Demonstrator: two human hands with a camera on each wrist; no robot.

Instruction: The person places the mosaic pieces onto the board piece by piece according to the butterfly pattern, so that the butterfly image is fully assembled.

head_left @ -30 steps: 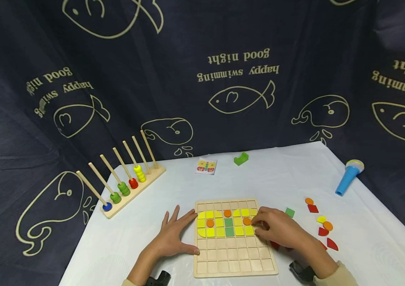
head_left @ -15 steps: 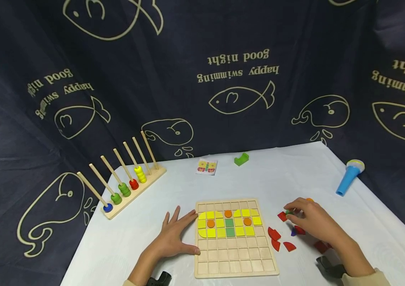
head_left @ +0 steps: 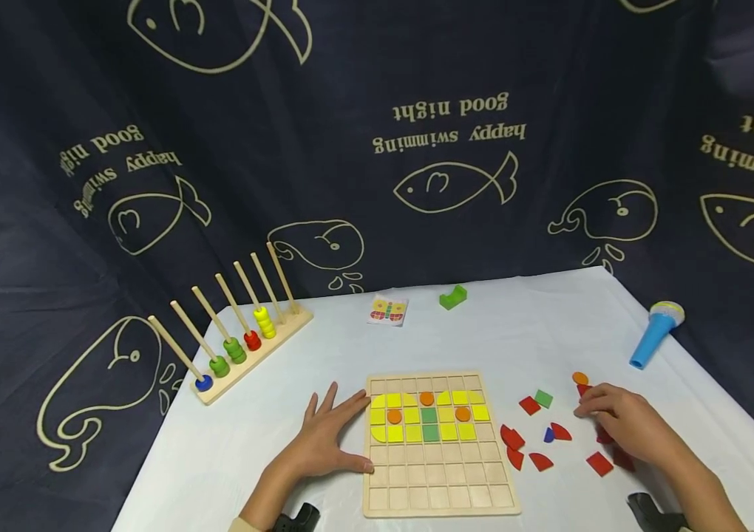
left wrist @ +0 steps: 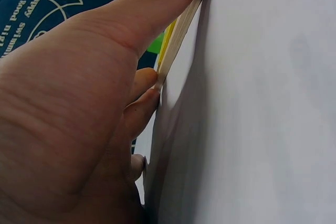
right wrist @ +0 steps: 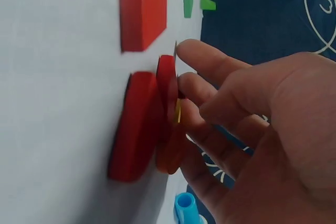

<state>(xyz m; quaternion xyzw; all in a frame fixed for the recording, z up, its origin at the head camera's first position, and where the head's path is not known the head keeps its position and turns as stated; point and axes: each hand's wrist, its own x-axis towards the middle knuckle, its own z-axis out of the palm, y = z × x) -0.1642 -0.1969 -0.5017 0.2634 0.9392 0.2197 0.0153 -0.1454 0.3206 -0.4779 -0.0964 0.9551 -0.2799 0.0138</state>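
My left hand [head_left: 324, 445] rests at the left edge of a wooden grid board [head_left: 443, 496], fingers spread and thumb at the rim. Yellow squares and rounded tiles, orange discs and green squares fill its upper-middle rows. To the board's right, my right hand [head_left: 631, 425] hovers low over loose tiles, fingers loosely bent. The right wrist view shows its fingertips beside a red tile [right wrist: 167, 80], the edge of a yellow tile [right wrist: 178, 110] and an orange disc [right wrist: 169, 156]. The thumb and index finger are apart. The hand partly covers several tiles in the head view.
Red quarter tiles [head_left: 541, 462], a green square [head_left: 544, 399], a red square [head_left: 599, 464] and a blue piece [head_left: 549, 435] lie between board and right hand. Farther back are a butterfly pattern card [head_left: 388, 310], green block [head_left: 453, 298], peg stacker [head_left: 253, 362] and blue toy microphone [head_left: 653, 336].
My right hand has left the board's right column, where a yellow square now shows, and moved right over the loose tiles. The left hand has stayed at the board's edge.
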